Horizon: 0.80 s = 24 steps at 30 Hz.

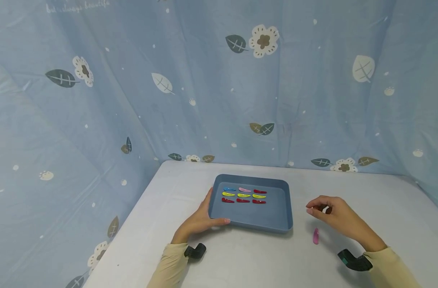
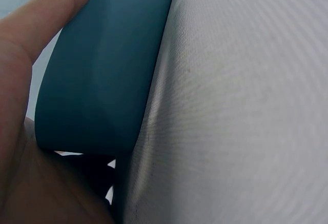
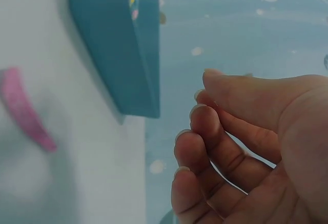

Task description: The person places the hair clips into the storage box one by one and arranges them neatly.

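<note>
My left hand [image 1: 199, 220] spans the near left corner of a blue-grey tray [image 1: 278, 208], its thumb straight along the front wall and its fingers along the left side. Snap hair clips lie in three rows in the tray: a blue clip [image 1: 229, 189], a pink clip [image 1: 245, 189] and a red clip [image 1: 260, 191] at the back, yellow clips [image 1: 244, 195] in the middle, red clips [image 1: 242, 200] in front. Right of the tray, my right hand [image 1: 339, 216] hovers above the table, fingers loosely bent with nothing between them. Below it lies a magenta hair clip [image 1: 316, 236].
A white cloth covers the table [image 1: 258, 260]. Blue patterned curtain [image 1: 204, 100] hangs behind the table and along its left side. Dark wrist cameras [image 1: 355, 261] are worn on both wrists, by the pale yellow sleeves.
</note>
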Each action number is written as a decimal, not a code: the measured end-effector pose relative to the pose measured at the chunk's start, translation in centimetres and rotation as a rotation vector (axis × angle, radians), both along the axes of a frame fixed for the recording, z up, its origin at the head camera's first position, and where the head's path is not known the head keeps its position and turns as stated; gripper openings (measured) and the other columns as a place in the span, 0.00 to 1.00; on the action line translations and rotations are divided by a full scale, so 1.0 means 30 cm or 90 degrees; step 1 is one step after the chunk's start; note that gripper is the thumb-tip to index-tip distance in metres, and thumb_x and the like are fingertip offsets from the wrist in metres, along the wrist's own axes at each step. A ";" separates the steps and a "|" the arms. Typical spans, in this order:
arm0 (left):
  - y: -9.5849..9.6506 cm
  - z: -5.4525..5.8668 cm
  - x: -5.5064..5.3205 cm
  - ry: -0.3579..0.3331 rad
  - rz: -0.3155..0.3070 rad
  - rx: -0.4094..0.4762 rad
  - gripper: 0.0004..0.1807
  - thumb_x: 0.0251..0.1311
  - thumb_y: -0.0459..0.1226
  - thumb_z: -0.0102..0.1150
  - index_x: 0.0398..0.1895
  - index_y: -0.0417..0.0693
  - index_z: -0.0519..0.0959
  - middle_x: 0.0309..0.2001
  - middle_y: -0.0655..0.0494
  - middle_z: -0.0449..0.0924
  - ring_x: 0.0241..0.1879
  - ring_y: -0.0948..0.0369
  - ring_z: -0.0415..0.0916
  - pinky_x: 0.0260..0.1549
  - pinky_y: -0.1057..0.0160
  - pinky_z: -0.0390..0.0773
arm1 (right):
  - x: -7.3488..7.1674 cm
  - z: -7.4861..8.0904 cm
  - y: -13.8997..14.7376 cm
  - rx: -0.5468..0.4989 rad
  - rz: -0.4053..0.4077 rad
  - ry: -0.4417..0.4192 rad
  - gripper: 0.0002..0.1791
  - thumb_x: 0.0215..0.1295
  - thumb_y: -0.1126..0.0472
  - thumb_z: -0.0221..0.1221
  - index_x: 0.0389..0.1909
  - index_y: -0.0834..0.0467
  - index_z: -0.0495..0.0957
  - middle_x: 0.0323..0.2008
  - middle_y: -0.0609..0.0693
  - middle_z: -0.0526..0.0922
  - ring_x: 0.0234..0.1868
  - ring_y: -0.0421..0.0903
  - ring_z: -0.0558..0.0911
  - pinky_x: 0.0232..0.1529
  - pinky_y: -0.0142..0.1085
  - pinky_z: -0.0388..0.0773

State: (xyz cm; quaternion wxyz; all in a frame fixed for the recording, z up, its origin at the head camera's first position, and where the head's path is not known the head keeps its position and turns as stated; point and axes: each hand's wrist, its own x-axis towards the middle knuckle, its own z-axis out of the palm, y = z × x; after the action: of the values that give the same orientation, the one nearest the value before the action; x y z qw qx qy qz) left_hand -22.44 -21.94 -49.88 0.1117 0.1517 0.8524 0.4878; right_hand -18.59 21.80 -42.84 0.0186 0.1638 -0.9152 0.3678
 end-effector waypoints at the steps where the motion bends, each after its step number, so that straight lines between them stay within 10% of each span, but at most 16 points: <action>1: 0.000 0.000 0.001 0.000 0.000 0.001 0.74 0.49 0.58 0.78 0.85 0.53 0.31 0.86 0.51 0.39 0.84 0.47 0.41 0.77 0.34 0.51 | 0.003 -0.009 0.005 0.000 -0.001 0.000 0.07 0.69 0.58 0.67 0.42 0.57 0.88 0.32 0.41 0.85 0.33 0.31 0.76 0.33 0.29 0.75; 24: 0.000 -0.002 0.000 -0.010 0.006 0.016 0.75 0.48 0.58 0.79 0.85 0.55 0.31 0.86 0.53 0.39 0.84 0.49 0.40 0.78 0.35 0.50 | 0.025 -0.117 0.067 0.024 -0.003 -0.089 0.08 0.66 0.63 0.68 0.44 0.60 0.87 0.33 0.45 0.84 0.32 0.32 0.73 0.33 0.29 0.76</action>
State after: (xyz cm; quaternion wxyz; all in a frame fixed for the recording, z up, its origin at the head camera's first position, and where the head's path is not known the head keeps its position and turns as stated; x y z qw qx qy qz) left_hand -22.44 -21.94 -49.95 0.1142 0.1449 0.8460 0.5003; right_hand -17.84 23.82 -46.35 -0.0480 0.1359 -0.9213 0.3613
